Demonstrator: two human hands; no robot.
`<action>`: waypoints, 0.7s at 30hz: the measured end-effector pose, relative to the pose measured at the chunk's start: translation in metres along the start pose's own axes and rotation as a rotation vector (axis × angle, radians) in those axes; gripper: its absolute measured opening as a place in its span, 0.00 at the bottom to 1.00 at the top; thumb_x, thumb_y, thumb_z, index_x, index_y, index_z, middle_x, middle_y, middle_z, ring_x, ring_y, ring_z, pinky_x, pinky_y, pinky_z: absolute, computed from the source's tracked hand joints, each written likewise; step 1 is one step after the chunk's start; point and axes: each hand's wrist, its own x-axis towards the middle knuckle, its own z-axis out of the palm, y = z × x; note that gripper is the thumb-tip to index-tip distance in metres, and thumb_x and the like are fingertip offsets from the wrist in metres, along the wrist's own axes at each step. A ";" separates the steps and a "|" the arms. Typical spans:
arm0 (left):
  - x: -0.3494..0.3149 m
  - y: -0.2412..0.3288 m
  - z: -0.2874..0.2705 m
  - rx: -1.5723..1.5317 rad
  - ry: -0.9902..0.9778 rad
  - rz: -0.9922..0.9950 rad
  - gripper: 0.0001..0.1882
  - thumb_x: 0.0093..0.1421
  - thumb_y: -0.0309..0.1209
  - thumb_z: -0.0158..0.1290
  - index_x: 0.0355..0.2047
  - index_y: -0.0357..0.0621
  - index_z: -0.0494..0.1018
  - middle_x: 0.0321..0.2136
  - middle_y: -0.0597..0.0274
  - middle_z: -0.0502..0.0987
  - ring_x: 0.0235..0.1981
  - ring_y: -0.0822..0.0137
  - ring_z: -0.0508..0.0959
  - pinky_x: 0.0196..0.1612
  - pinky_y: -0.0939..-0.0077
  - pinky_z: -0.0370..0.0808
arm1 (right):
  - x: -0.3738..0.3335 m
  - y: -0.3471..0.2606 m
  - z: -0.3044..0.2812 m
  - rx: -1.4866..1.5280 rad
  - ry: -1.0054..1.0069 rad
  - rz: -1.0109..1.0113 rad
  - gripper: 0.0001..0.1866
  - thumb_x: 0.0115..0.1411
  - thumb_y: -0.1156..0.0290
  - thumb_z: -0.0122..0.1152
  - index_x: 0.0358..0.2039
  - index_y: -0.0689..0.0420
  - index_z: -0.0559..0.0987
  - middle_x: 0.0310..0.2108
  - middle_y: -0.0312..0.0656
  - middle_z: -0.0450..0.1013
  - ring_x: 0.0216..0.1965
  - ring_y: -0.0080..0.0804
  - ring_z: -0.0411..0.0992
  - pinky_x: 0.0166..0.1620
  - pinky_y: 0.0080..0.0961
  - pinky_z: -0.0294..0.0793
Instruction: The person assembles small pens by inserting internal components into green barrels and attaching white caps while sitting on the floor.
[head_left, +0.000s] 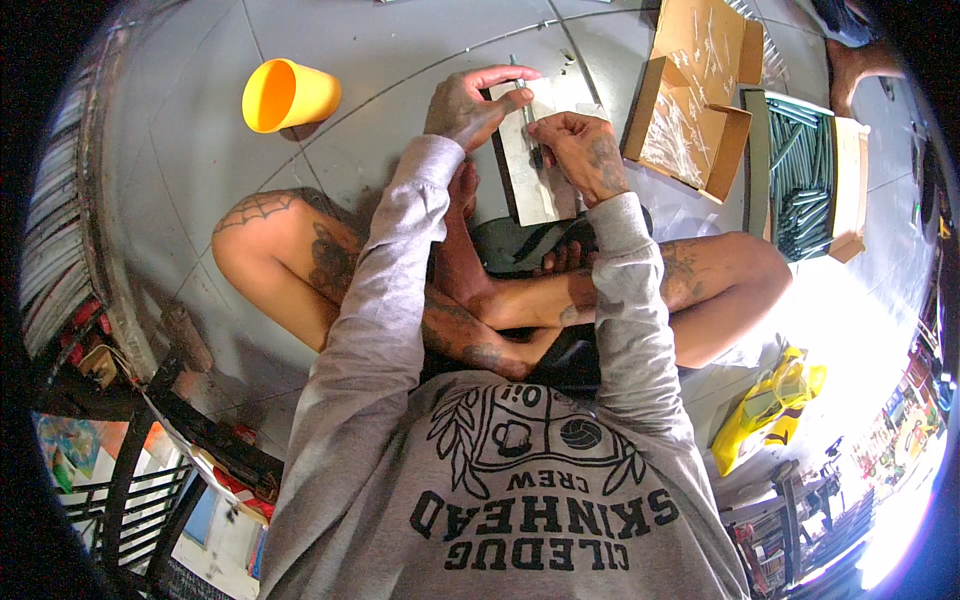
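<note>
Between thumb and fingers, my left hand (pixel 472 108) pinches a slender grey-green rod (pixel 516 66), its tip standing up past the fingers. My right hand (pixel 585 155) closes thumb and forefinger at the rod's lower part, just right of the left thumb. What exactly the right fingertips grip is partly covered. Both hands are over a flat white board (pixel 540 207) with a dark edge, in front of my crossed legs. Some dark marks or small bits show on the board below the fingers.
An open cardboard box (pixel 668 120) with thin clear pieces lies to the right. Beside it, another box (pixel 757 170) is filled with dark green rods. A yellow cup (pixel 318 95) lies on the tiles at left; a yellow bag (pixel 765 410) rests at lower right.
</note>
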 end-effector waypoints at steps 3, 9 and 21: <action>0.001 0.001 -0.001 -0.017 -0.021 -0.007 0.20 0.56 0.46 0.65 0.47 0.54 0.83 0.46 0.66 0.83 0.50 0.71 0.79 0.57 0.73 0.71 | -0.011 -0.010 -0.004 0.016 -0.009 0.052 0.12 0.54 0.64 0.67 0.32 0.60 0.86 0.21 0.38 0.79 0.21 0.25 0.75 0.28 0.25 0.75; 0.001 0.001 -0.002 -0.004 -0.033 0.006 0.22 0.56 0.48 0.65 0.47 0.53 0.83 0.47 0.66 0.83 0.53 0.70 0.78 0.59 0.72 0.70 | -0.008 -0.001 0.001 0.045 -0.003 -0.075 0.14 0.55 0.62 0.67 0.31 0.62 0.85 0.23 0.40 0.79 0.22 0.25 0.75 0.29 0.25 0.75; 0.004 -0.012 0.003 -0.008 0.013 0.019 0.19 0.55 0.50 0.63 0.47 0.66 0.83 0.39 0.73 0.85 0.19 0.78 0.70 0.32 0.77 0.74 | -0.014 -0.014 0.027 -0.248 0.363 -0.231 0.23 0.54 0.51 0.71 0.28 0.63 0.84 0.19 0.40 0.76 0.24 0.23 0.73 0.33 0.25 0.74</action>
